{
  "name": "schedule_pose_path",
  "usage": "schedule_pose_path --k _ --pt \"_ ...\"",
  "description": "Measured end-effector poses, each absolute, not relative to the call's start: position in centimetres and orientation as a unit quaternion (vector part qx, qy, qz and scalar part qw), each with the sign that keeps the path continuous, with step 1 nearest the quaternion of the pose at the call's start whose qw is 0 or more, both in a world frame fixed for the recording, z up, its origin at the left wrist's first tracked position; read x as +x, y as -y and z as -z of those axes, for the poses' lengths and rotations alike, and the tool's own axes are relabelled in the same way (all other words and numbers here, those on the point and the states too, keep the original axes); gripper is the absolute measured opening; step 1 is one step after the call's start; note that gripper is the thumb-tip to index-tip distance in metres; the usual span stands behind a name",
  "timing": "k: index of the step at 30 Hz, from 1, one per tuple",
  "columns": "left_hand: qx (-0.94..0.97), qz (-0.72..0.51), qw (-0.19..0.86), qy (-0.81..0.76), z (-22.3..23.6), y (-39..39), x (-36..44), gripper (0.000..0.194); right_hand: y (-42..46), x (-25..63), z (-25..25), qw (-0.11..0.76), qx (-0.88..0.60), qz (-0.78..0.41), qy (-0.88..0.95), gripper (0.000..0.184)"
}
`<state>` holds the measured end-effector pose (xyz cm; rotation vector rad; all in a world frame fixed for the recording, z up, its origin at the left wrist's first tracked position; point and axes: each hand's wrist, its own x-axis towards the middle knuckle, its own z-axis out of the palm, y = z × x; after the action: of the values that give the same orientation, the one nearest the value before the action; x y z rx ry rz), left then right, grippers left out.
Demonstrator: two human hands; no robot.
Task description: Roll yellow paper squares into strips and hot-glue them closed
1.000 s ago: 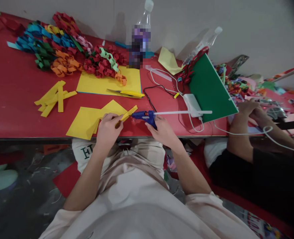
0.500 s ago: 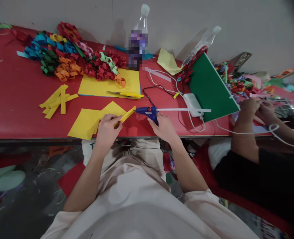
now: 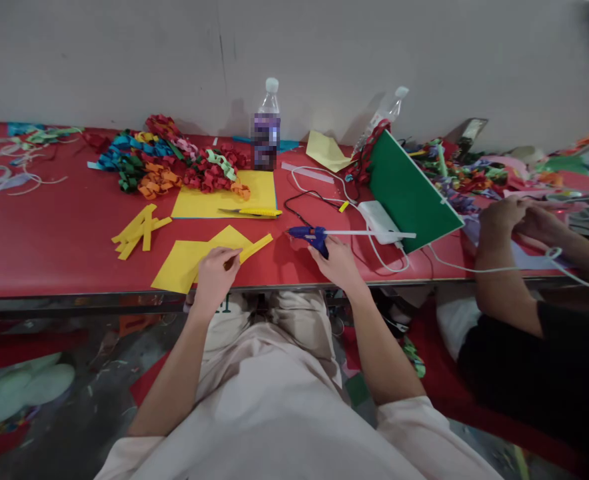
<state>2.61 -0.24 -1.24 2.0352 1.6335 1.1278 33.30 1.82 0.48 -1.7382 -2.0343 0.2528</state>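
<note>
Pulled slightly back from the yellow strip [image 3: 255,247] pinched in the left hand [image 3: 215,272], the right hand [image 3: 338,264] grips the glue gun [image 3: 310,235], so gluing seems underway and needs nozzle-to-strip alignment.

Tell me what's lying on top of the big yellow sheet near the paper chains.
A pair of scissors with a yellow handle lies on the yellow sheet, and the paper chains spill over its far edge. Whatever is under the chains is hidden.

Looking forward and down from the head, close above the lap, facing the red table [image 3: 49,253] and wall beyond.
</note>
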Motion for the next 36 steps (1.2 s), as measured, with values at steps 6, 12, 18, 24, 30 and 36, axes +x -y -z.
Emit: schedule_pose_path --k 6,12,18,24,30,36 --pt "0.713 -0.383 0.155 -0.567 1.0 0.2 2.5 0.025 1.6 33.5 0.8 0.316 -0.652 0.003 0.689 0.049" --pt "0.721 -0.371 0.164 -0.562 1.1 0.2 2.2 0.025 5.4 28.6 0.0 0.298 -0.527 0.011 0.796 0.022" --pt "0.723 -0.365 0.165 -0.563 0.9 0.2 2.3 0.025 -1.2 25.1 -4.0 0.105 -0.470 0.025 0.876 0.034" --pt "0.736 -0.368 0.155 -0.547 1.1 0.0 2.2 0.023 -3.9 24.5 -3.8 0.029 -0.435 0.053 0.898 0.030" --pt "0.773 -0.342 0.089 -0.526 1.0 1.2 2.0 0.026 -2.9 24.6 -2.7 0.028 -0.418 0.105 0.902 0.031" --pt "0.846 -0.175 -0.034 -0.503 0.0 3.8 2.7 0.045 0.1 25.0 -2.5 0.012 -0.434 0.090 0.896 0.039"
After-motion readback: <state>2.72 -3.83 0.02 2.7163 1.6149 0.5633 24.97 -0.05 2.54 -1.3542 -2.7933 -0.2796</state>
